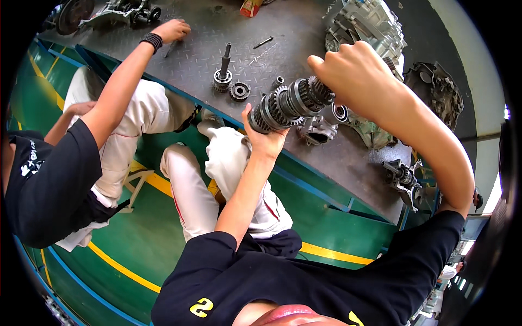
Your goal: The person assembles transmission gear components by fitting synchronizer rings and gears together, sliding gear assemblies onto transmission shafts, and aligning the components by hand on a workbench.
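A transmission gear shaft (284, 107), stacked with several dark toothed gears, is held at a slant over the table's front edge. My left hand (266, 140) supports its lower, wider end from below, the thumb up along the side. Around the upper end my right hand (350, 73) is closed from above, covering the tip. Just left of the gears, a short splined shaft with a bearing (222, 79) stands upright on the table, next to a small ring gear (240, 91). A little metal sleeve (278, 81) lies behind the gear shaft.
The steel-plate table (204, 32) carries a bolt (263, 42), a large gearbox housing (370, 27), a cast metal part (317, 132) and another gear assembly (403, 178) at right. To my left sits a co-worker, whose hand (173, 30) rests over the table.
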Available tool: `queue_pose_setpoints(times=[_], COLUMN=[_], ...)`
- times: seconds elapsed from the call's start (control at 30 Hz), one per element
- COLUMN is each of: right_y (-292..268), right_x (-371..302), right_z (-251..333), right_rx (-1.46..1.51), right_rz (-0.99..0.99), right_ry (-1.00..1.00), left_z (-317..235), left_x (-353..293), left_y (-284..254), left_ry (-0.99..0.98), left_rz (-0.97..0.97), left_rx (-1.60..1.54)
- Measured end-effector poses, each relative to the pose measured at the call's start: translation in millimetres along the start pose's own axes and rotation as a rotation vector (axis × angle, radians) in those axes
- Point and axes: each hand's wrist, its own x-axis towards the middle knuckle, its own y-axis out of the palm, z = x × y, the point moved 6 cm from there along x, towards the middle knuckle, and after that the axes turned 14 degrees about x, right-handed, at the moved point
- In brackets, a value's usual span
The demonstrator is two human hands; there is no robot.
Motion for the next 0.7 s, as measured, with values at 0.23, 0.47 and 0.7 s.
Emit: queue_pose_setpoints(times=[0.23, 0.47, 0.7], right_y=[-17, -42, -48], right_x=[-9, -26, -32], right_z=[6, 32, 31], right_rx=[-0.047, -0.314, -0.084], right_rz=[-0.359, -0.563, -0.857], right_ry=[-0.118, 0.013, -0.057], left_z=[-26, -39, -42], left_x=[-19, -31, -26], left_y=[-11, -10, -12], left_ry=[0.069, 0.134, 0.121], left_rz=[-0.075, 0.002, 0.168], left_rx=[0.002, -0.042, -0.184])
